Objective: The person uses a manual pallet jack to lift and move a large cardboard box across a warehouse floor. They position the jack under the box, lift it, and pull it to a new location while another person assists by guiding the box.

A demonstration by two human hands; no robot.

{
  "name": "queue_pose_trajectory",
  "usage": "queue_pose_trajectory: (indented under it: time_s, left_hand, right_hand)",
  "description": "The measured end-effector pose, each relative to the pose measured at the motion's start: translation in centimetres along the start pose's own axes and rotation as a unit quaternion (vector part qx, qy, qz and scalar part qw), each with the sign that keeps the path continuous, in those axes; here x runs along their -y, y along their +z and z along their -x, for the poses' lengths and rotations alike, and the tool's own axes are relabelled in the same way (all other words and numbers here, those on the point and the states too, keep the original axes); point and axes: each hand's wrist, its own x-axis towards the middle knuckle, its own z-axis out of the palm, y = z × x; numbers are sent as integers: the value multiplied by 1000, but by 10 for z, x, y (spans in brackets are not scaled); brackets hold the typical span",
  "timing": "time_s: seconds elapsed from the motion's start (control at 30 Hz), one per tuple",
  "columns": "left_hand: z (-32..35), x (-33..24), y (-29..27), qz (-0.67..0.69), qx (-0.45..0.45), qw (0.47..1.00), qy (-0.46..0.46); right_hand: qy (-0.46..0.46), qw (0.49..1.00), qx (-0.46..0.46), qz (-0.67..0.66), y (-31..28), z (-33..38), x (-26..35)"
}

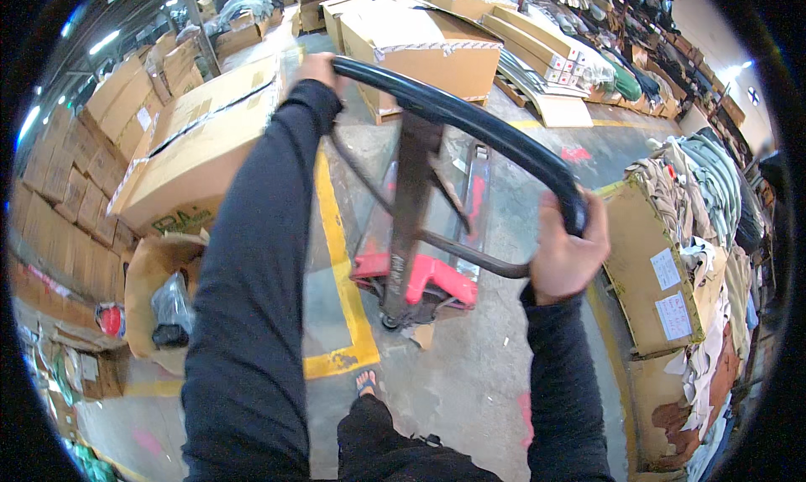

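Note:
Both my arms, in dark sleeves, reach forward to the black loop handle of a pallet jack (453, 108). My left hand (319, 68) is closed around the handle's far left end. At the right end, my right hand (571, 245) wraps the bend of the same bar. From the handle a dark steel shaft (411, 196) runs down to the jack's red base (428, 279) on the floor. The forks stretch away behind the base, partly hidden by the handle. No load shows on the visible part of the forks.
Large cardboard boxes (210, 146) stand at left, and another big carton (428, 62) sits on a pallet ahead. At right, a tall carton (651, 272) overflows with hides or fabric (705, 196). A yellow floor line (336, 255) runs left of the jack. Long boxes (537, 49) lie farther back.

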Motion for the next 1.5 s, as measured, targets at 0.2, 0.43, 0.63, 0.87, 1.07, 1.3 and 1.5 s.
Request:
queue_pose_trajectory:
  time_s: [0.2,0.43,0.63,0.87,1.07,1.3,1.5]
  left_hand:
    - [-119,-94,136,44,17,999,-1]
    - [-220,-226,280,69,60,994,55]
    - [-285,-301,379,94,7,995,27]
    - [-356,-369,502,210,-80,973,47]
    - [-429,-399,586,293,-162,941,61]
    - [-507,-398,651,355,-185,914,58]
    - [-589,-354,685,281,-178,943,23]
  right_hand:
    - [-5,987,-117,111,25,-106,-67]
    - [4,947,-196,255,-20,-263,-200]
    - [-54,940,-170,292,-59,-423,-343]
    - [-69,958,-158,229,-67,-617,-499]
    - [-35,963,-170,206,-14,-804,-647]
    - [44,992,-112,46,131,-981,-768]
    - [34,997,-65,-36,295,-1078,-836]
